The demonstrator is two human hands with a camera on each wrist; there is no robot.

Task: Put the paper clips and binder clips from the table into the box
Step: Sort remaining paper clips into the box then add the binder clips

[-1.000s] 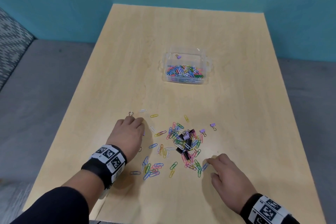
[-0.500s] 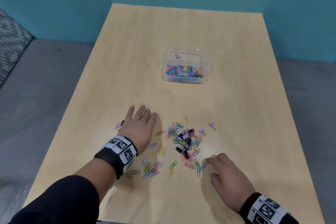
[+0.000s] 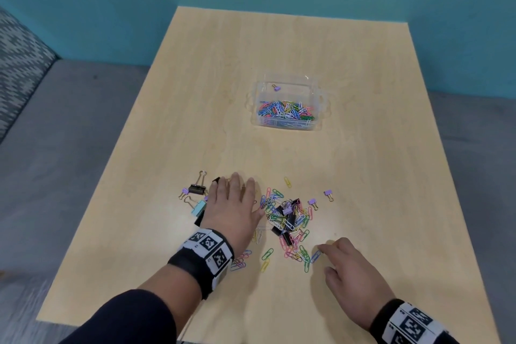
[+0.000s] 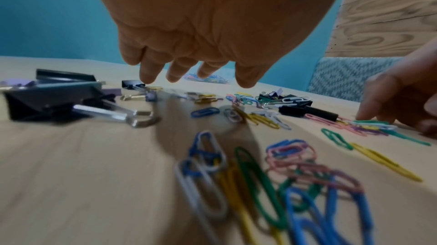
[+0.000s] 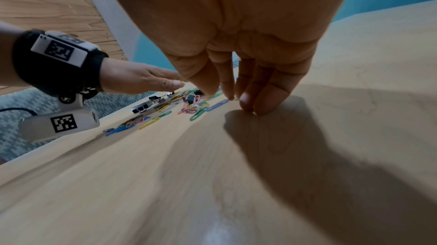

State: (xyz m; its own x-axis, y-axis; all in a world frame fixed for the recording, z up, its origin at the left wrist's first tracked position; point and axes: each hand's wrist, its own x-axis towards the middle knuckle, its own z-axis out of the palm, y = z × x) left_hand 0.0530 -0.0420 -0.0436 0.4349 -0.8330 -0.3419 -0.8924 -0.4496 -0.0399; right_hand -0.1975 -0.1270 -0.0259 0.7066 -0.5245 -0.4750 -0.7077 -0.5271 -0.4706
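A clear plastic box (image 3: 317, 109) stands mid-table, holding several coloured paper clips and one purple binder clip. Nearer me lies a heap of paper clips and black binder clips (image 3: 287, 218). My left hand (image 3: 245, 198) is spread flat, palm down, just left of the heap; in the left wrist view the left hand (image 4: 198, 73) holds nothing. Left of it lie a black binder clip (image 3: 195, 187), a light blue one (image 3: 198, 208) and a small purple one (image 3: 184, 191). My right hand (image 3: 328, 258) rests its fingertips (image 5: 248, 103) on the table beside a blue paper clip (image 3: 315, 255).
The wooden table (image 3: 279, 50) ends at a teal wall behind; its left edge drops to grey floor. Two small purple binder clips (image 3: 328, 193) lie right of the heap. Loose paper clips (image 3: 240, 260) lie under my left wrist.
My left hand has uncurled, flattened and slid right toward the heap, and several binder clips now lie uncovered on its left. My right hand has stayed put.
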